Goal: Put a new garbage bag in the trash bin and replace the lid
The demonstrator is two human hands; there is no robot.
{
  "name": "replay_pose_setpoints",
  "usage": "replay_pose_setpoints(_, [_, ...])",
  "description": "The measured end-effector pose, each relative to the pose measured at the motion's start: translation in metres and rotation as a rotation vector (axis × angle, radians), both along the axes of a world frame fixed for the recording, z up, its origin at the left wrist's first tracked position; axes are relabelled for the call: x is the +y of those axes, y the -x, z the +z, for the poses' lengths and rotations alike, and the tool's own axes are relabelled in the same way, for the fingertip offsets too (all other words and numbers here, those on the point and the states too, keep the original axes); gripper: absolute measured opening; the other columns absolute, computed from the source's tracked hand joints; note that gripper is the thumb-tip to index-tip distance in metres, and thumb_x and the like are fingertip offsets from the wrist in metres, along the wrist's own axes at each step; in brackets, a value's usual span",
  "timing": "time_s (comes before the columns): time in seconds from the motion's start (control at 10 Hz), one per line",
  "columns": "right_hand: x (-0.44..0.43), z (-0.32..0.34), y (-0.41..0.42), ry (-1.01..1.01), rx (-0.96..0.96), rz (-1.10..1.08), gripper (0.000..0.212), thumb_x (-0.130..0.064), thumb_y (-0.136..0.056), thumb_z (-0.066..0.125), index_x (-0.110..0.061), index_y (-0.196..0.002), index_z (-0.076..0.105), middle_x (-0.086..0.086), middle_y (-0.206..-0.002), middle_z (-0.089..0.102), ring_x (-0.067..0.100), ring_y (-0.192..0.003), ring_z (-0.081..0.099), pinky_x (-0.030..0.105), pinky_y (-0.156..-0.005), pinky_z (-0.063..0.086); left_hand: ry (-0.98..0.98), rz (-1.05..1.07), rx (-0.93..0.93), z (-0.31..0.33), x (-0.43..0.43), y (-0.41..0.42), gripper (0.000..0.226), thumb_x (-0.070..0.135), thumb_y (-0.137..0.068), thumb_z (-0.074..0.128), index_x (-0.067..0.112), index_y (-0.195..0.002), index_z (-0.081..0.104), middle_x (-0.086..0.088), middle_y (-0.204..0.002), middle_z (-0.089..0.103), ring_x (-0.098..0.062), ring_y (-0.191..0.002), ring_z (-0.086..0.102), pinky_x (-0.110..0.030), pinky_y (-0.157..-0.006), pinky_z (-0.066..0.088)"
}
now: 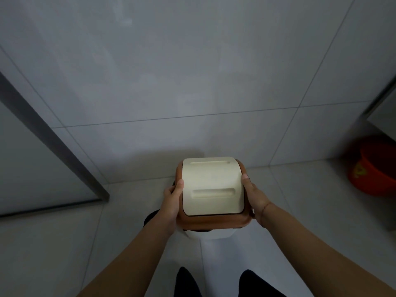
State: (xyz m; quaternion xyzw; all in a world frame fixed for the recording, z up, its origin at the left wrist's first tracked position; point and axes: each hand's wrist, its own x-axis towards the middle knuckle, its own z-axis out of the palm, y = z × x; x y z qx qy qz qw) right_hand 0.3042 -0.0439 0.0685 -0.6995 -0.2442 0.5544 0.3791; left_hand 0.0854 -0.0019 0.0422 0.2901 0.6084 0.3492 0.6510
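Note:
The bin lid (212, 189) is a brown frame with a cream swing flap, seen from above against the tiled wall. My left hand (172, 200) grips its left side and my right hand (255, 198) grips its right side. Under the lid, a strip of the white trash bin (211, 233) shows at its near edge. A dark piece, maybe black bag, (151, 216) peeks out left of my left wrist. I cannot tell whether the lid rests on the bin or hovers just over it.
An orange bucket (372, 170) stands on the floor at the right by the wall. A grey metal door frame (55, 144) runs along the left. My two dark shoes (188, 281) are at the bottom edge. Pale floor tiles surround the bin.

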Motion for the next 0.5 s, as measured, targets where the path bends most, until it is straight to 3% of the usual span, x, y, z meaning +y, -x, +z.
replay_pose_setpoints(0.1, [0.003,-0.002,-0.001,-0.014,-0.005,0.001,0.06,-0.066,-0.086,0.027,-0.03,-0.13,0.046,-0.01,-0.099,0.056,0.009,-0.086,0.051,0.039,-0.084,0.037,0.014,-0.012,-0.057,0.006,-0.001,0.0,0.058,0.052,-0.084,0.055,0.018,-0.13,0.044,-0.007,-0.117,0.064,-0.028,-0.106,0.062,-0.048,-0.097,0.049])
replay_pose_setpoints(0.2, [0.009,0.004,-0.004,-0.028,-0.002,0.032,0.069,-0.067,-0.086,0.026,-0.024,-0.136,0.043,0.006,-0.132,0.054,0.023,-0.112,0.052,0.043,-0.101,0.04,0.025,-0.006,-0.045,0.01,-0.004,-0.003,0.059,0.052,-0.085,0.054,0.019,-0.131,0.04,-0.006,-0.119,0.062,-0.027,-0.105,0.061,-0.045,-0.094,0.05])
replay_pose_setpoints(0.3, [0.009,0.007,-0.007,-0.012,0.12,0.05,0.07,-0.069,-0.083,0.031,-0.024,-0.134,0.048,0.009,-0.128,0.059,0.027,-0.114,0.055,0.045,-0.098,0.046,-0.033,-0.009,-0.021,0.011,-0.008,-0.008,0.057,0.049,-0.087,0.052,0.015,-0.132,0.044,-0.007,-0.113,0.064,-0.026,-0.101,0.061,-0.043,-0.093,0.049])
replay_pose_setpoints(0.4, [0.003,0.011,-0.012,0.009,0.147,0.054,0.068,-0.068,-0.083,0.033,-0.022,-0.129,0.053,0.002,-0.109,0.066,0.019,-0.1,0.06,0.032,-0.077,0.051,-0.035,0.005,0.04,0.008,-0.008,-0.01,0.066,0.047,-0.084,0.058,0.007,-0.135,0.045,-0.015,-0.131,0.058,-0.03,-0.113,0.058,-0.045,-0.101,0.046])
replay_pose_setpoints(0.5, [-0.009,0.0,-0.024,-0.061,-0.131,-0.068,0.061,-0.062,-0.086,0.036,-0.022,-0.13,0.049,0.004,-0.14,0.048,0.021,-0.121,0.047,0.035,-0.101,0.035,-0.033,0.118,0.256,-0.013,-0.017,0.003,0.084,0.055,-0.077,0.062,0.009,-0.141,0.034,-0.014,-0.146,0.041,-0.027,-0.126,0.046,-0.04,-0.106,0.039])
